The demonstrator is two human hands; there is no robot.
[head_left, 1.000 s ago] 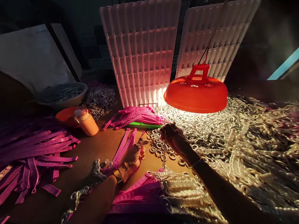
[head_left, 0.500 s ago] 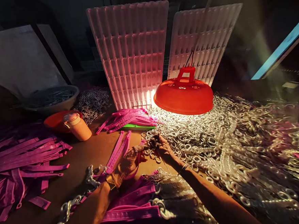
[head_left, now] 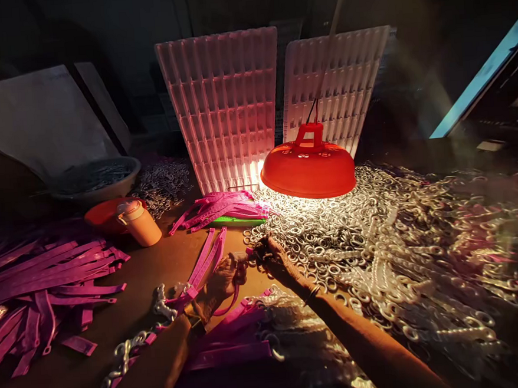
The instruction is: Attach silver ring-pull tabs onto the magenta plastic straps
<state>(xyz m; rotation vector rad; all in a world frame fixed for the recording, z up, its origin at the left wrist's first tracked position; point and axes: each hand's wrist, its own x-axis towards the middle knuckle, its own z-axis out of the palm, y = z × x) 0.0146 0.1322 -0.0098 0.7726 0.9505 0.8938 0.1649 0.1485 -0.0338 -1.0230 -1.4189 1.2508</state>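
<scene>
Working low over the bench (head_left: 155, 272), left hand (head_left: 223, 276) close beside right hand (head_left: 276, 261)!
Left fingers grasp a pink strap (head_left: 231, 304), its loop drooping below; right fingers curl near the rings (head_left: 345, 229), too dark to tell what they grip.

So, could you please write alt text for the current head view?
A person's left hand, holding a pink strap, and right hand are close together above a brown table. Silvery rings lie heaped under a red hanging lamp; piled pink straps and an orange flask are at left.
</scene>
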